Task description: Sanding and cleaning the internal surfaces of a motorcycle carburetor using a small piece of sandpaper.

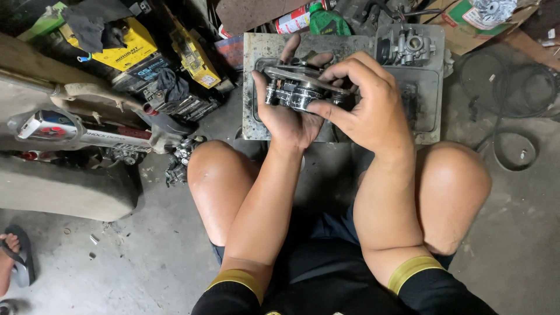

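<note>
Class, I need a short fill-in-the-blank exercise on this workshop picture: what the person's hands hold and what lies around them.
1. The left hand and the right hand together hold a greasy ____ part with round pieces along its edge.
2. Under the hands lies a grey, square metal ____ on the floor.
3. At the tray's far right corner sits a small silvery carburettor, which neither hand ____.
4. Left of the tray stand ____ box-shaped batteries.

Missing words: metal; tray; touches; yellow

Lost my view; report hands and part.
Left hand cradles greasy metal engine part. Right hand pinches its edge. Grey tray beneath; nothing blocking.
</note>
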